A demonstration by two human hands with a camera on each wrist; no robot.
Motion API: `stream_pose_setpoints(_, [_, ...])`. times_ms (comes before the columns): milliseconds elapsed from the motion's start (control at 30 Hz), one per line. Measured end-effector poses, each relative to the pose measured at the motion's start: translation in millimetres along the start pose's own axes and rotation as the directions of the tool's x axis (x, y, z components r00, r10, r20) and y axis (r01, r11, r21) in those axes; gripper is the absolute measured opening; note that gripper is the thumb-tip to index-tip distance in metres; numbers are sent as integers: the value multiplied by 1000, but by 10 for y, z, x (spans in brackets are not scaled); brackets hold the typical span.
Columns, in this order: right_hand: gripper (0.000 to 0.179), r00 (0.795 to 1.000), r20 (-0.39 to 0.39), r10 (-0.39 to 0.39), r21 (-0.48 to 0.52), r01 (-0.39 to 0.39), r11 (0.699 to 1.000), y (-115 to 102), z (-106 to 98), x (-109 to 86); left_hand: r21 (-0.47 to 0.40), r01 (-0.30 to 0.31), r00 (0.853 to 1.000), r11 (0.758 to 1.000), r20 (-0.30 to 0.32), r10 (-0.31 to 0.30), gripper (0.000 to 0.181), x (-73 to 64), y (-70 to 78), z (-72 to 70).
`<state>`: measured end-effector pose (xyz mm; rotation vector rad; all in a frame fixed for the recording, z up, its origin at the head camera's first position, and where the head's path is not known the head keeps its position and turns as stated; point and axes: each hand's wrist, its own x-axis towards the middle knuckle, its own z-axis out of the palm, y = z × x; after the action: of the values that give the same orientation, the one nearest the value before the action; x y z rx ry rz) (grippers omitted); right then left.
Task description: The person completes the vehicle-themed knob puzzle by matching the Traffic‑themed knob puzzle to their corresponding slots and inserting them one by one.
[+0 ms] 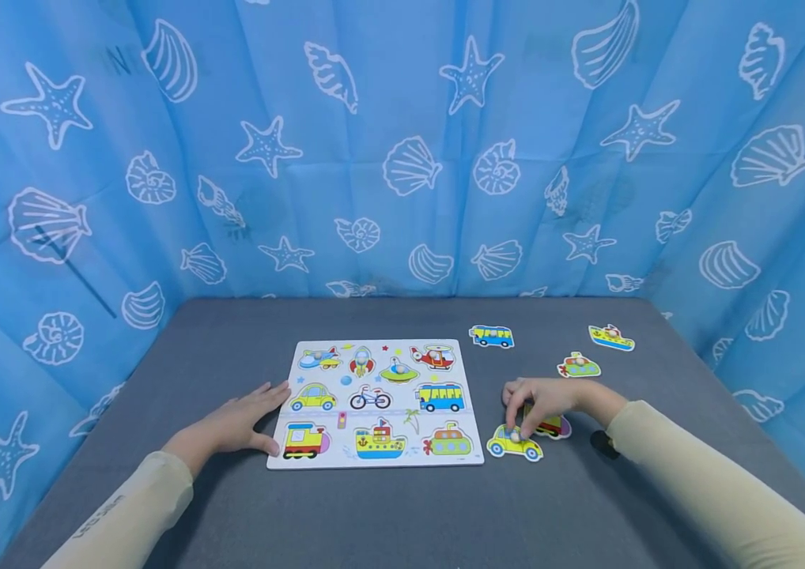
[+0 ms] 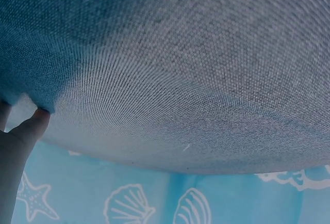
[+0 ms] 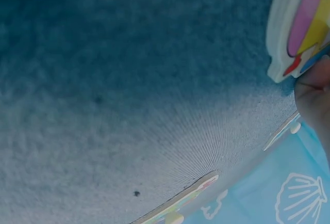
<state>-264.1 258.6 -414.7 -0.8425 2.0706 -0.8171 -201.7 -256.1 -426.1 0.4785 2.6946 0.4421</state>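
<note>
A white puzzle board (image 1: 356, 423) with printed vehicles lies on the table. My left hand (image 1: 235, 423) rests at its left edge, fingers extended and thumb at the lower corner. Only part of the left hand (image 2: 23, 136) shows in the left wrist view. Just right of the board, my right hand (image 1: 552, 397) pinches the knob of a yellow car puzzle piece (image 1: 505, 450) between thumb and finger. A train piece (image 1: 557, 427) lies beneath that hand, partly hidden. In the right wrist view, the train piece (image 3: 299, 28) shows beside the right hand (image 3: 314, 95).
Loose on the table behind the right hand are a blue bus piece (image 1: 491, 337), a submarine piece (image 1: 580, 366) and a ship piece (image 1: 612, 337). Knobbed plane, rocket, saucer and helicopter pieces sit along the board's top row. A blue curtain (image 1: 388, 95) surrounds the grey table (image 1: 374, 521).
</note>
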Motion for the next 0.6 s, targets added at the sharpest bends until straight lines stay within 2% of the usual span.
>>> stream_pose_setpoints(367, [13,997,-26,-75,-109,71,992,-19,50,-21,-9,18,1000,1000,-7,-18,109,-3,7,5])
stream_pose_setpoints(600, [12,996,-47,-73,-141,66,988,-34,87,-28,-4,13,1000,1000,-9,-13,108,-8,17,-5])
